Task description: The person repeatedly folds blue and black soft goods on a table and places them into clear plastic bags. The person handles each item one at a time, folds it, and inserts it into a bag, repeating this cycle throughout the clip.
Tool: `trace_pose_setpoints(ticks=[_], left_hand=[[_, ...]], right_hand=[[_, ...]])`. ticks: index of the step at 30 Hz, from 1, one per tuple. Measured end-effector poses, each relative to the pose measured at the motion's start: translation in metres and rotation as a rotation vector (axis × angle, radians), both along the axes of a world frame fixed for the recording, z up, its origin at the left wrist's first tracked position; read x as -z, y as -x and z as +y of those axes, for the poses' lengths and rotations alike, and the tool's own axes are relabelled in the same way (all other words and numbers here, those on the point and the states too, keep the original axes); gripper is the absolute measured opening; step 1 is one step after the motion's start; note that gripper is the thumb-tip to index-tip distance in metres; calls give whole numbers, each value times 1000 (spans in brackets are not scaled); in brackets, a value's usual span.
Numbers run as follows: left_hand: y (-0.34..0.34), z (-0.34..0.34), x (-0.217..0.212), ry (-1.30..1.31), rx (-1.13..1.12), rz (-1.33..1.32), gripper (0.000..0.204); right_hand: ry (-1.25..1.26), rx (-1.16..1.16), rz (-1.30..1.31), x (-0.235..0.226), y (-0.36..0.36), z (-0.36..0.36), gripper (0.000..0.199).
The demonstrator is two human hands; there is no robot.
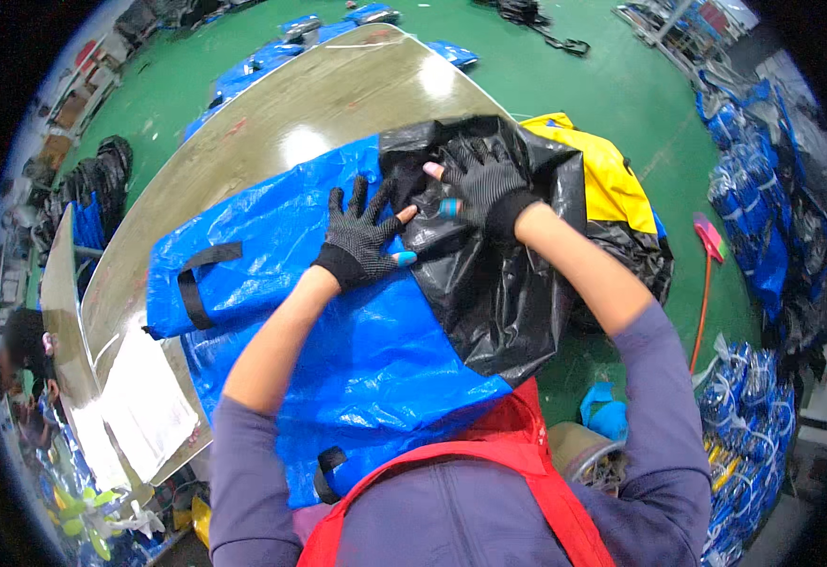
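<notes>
A large blue and black plastic-sheet bag [338, 321] lies spread over the table and hangs down toward my body. My left hand [364, 234], in a dark knit glove with some bare fingertips, rests flat on the blue part, close to the seam with the black part. My right hand [485, 189], gloved alike, presses on the wrinkled black part [489, 293] with its fingers spread. Teal wraps show on a finger of each hand. A black strap [196, 293] is attached at the bag's left end, and another strap [328, 472] near my waist.
The shiny table [272, 132] has a curved far edge; white paper [149, 406] lies at its left. A yellow and black bag [612, 180] hangs off the right side. Bundled blue goods [749, 406] stand at the right, near a pink dustpan [709, 236]. Another person [31, 364] is at far left.
</notes>
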State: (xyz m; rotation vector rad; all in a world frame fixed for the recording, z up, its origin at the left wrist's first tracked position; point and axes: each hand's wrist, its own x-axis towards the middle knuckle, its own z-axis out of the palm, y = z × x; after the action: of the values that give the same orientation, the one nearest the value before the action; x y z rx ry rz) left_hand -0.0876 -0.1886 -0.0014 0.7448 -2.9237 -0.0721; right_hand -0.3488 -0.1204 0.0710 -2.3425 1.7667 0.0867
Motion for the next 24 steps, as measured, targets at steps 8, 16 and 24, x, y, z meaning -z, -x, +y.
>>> trace_pose_setpoints(ticks=[8,16,24], left_hand=[[37,1,9,-56,8,83,74],[9,29,20,-296,184,137,54],[-360,104,-40,-735,-629,-87,44]], right_hand=[[71,-332,-151,-19,20,167,38],[-295,-163,-125,-8,0,-32,44],[-162,-88,-507,93,68,-79,54]])
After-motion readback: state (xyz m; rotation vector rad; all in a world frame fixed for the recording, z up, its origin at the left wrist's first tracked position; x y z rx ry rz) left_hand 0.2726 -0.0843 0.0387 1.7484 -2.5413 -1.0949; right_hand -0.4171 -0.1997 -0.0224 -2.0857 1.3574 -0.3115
